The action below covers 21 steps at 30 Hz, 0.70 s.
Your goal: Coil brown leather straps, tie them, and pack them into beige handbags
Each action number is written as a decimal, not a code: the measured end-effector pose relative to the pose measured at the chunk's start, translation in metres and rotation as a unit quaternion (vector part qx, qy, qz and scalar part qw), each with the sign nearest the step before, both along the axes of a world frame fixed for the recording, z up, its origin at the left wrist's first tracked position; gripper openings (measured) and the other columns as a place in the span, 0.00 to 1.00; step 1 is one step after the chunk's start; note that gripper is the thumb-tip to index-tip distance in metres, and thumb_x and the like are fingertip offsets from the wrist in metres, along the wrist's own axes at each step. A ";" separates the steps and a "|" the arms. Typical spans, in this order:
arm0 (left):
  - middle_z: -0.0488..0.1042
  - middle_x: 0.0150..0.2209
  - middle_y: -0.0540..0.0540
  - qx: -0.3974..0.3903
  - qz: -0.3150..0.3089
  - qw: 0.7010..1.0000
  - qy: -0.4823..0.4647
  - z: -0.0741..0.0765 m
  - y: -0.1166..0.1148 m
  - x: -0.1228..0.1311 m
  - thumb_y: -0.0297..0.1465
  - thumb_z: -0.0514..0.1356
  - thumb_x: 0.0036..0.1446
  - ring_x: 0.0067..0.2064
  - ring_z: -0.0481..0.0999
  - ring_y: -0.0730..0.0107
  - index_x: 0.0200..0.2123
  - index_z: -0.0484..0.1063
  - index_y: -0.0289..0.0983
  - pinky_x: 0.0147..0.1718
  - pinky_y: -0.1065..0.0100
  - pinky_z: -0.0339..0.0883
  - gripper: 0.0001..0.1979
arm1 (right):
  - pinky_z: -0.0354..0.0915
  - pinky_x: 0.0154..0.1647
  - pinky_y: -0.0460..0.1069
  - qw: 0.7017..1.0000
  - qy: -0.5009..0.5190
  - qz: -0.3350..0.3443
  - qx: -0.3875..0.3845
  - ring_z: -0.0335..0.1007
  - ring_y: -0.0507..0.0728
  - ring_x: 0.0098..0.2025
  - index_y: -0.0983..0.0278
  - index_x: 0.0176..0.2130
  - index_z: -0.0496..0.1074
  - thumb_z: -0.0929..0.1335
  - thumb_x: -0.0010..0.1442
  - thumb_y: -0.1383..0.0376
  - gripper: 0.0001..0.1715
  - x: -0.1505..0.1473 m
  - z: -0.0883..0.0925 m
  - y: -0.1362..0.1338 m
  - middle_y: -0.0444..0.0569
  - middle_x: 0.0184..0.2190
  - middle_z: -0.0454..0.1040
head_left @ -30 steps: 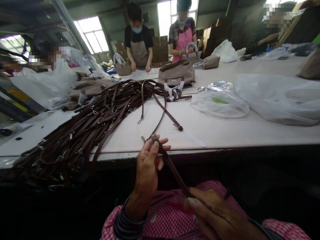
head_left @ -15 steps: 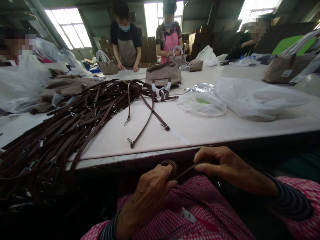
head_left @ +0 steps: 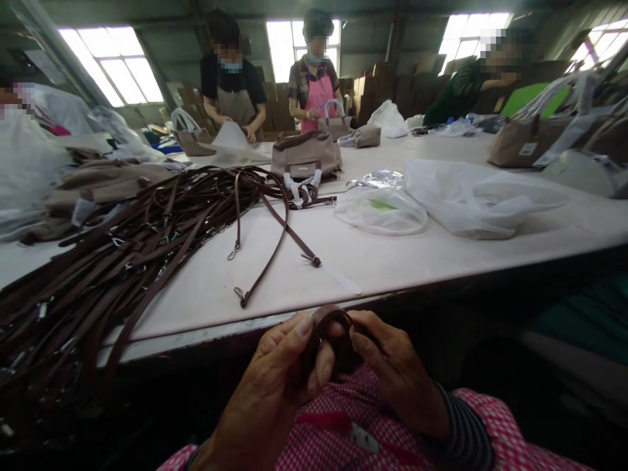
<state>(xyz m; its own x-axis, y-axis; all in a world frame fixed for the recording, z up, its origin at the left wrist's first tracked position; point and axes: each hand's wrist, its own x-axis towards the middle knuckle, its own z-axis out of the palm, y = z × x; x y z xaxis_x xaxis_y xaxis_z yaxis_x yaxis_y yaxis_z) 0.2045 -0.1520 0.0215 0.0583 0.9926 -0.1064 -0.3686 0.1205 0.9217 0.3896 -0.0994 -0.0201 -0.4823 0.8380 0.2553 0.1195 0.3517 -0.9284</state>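
Note:
My left hand [head_left: 279,376] and my right hand [head_left: 392,366] meet below the table's near edge, over my red checked lap. Both are closed on a brown strap [head_left: 326,327] that is wound into a small coil between the fingers. On the table [head_left: 392,255] just beyond lie loose brown straps [head_left: 275,242] with metal clips at their ends, and a large heap of the same straps [head_left: 122,255] spreads to the left.
A taupe handbag [head_left: 305,154] stands mid-table behind the straps. Clear plastic bags [head_left: 461,196] lie at the right, folded taupe bags [head_left: 103,180] at the left. Two people work at the far end with handbags [head_left: 338,124], another sits at the right.
The strap ran stretched between my hands a second ago; it is now coiled up, and my hands have come together on it. My view has shifted right.

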 end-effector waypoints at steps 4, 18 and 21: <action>0.68 0.28 0.48 0.043 0.053 0.995 -0.078 0.033 0.009 0.000 0.44 0.57 0.70 0.29 0.65 0.73 0.47 0.80 0.37 0.29 0.72 0.66 0.18 | 0.68 0.43 0.49 0.997 -0.048 0.034 0.048 0.72 0.54 0.35 0.62 0.54 0.73 0.57 0.77 0.55 0.23 -0.016 -0.008 0.002 0.48 0.35 0.75; 0.81 0.44 0.39 0.416 0.135 0.587 0.681 -0.028 0.026 -0.052 0.28 0.57 0.71 0.46 0.81 0.55 0.59 0.66 0.34 0.44 0.59 0.75 0.15 | 0.59 0.27 0.45 0.913 -0.060 0.292 -0.280 0.60 0.49 0.20 0.68 0.39 0.75 0.66 0.70 0.47 0.26 0.009 0.050 0.008 0.42 0.19 0.70; 0.81 0.42 0.39 0.404 0.078 0.593 0.692 -0.031 0.012 -0.063 0.35 0.54 0.74 0.42 0.81 0.57 0.56 0.67 0.33 0.41 0.60 0.77 0.14 | 0.52 0.22 0.43 0.928 -0.111 0.226 -0.273 0.57 0.47 0.22 0.67 0.40 0.75 0.73 0.64 0.50 0.22 0.026 0.070 0.030 0.40 0.22 0.67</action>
<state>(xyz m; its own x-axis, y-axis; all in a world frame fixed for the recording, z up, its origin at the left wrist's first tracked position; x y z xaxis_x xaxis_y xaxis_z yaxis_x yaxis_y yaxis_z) 0.1412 -0.1399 -0.0093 0.3719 0.7339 0.5685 0.8596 -0.5034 0.0875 0.4152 -0.0691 0.0498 -0.8064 0.5117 -0.2963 0.2843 -0.1039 -0.9531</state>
